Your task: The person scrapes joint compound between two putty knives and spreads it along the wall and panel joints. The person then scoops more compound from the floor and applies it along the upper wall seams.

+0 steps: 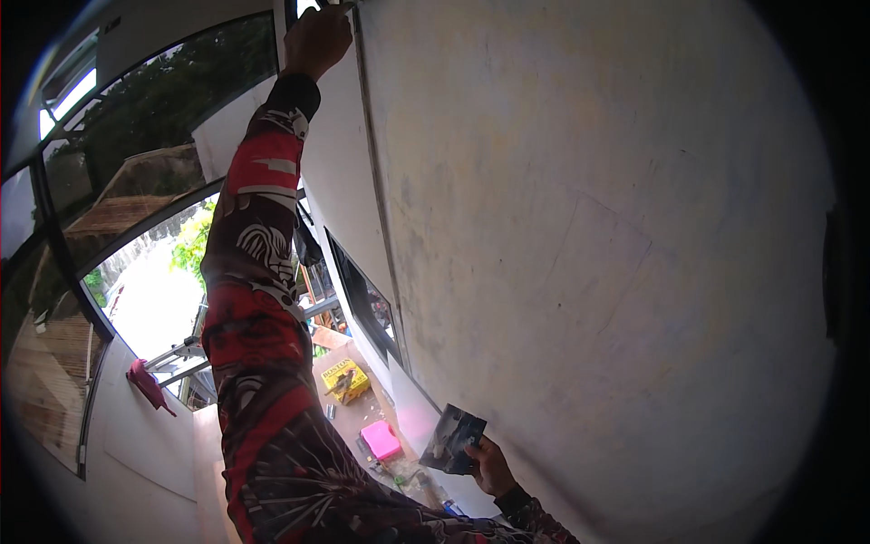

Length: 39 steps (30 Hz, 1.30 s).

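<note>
High up, my left hand (317, 42) is raised with its fingers closed, at the narrow strip where the wall meets the white frame. Something small and greyish shows at its fingertips, cut off by the upper edge, and I cannot make out what it is. Lower down, my right hand (491, 468) grips a flat, dark, squarish packet (450, 439) by its right edge, with a greyish patch on its face. The packet is in front of the foot of the large off-white wall (580, 227), which is smudged and scratched.
Dark-framed glass panes (136, 163) curve along the left, with a bright opening below them. A ladder (177, 355) stands there, near a dark red cloth (148, 385). Below lie a yellow box (348, 381) with a tool on top, a pink box (381, 440) and small clutter.
</note>
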### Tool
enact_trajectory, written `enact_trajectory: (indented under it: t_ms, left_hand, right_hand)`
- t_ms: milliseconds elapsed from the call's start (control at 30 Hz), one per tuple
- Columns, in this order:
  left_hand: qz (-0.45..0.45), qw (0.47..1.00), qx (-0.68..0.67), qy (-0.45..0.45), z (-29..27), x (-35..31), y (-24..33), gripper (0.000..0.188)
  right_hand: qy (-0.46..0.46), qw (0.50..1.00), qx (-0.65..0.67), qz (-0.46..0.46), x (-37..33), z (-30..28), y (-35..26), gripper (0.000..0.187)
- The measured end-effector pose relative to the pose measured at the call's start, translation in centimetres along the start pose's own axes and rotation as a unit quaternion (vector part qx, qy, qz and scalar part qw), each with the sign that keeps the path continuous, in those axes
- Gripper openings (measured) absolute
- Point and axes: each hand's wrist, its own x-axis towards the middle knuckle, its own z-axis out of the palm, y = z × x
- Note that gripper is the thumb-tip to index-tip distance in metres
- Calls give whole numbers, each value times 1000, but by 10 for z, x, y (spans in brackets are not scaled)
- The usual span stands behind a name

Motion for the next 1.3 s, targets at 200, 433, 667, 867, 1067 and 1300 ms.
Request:
enact_trajectory:
  t_ms: [200,433,667,867,1067,1300]
  left_hand:
    - [3,1000,18,11,-7,-22,3,23]
    - [4,1000,2,-7,-19,-35,10,26]
    - [14,999,-32,7,-25,-49,30,28]
    - [38,998,-41,-32,-32,-61,30,30]
    - [-46,996,7,74,-41,-37,10,25]
    - [-72,995,-20,66,-19,9,20,22]
  right_hand:
    - [6,1000,-7,0,2,-5,5,30]
    - [0,1000,-14,16,-1,-2,1,33]
    - [-8,1000,-9,20,-3,0,-1,34]
    - [-4,1000,-18,21,-2,1,-1,33]
    - [12,1000,-20,14,-3,5,0,32]
    - [31,999,-7,5,-5,4,3,32]
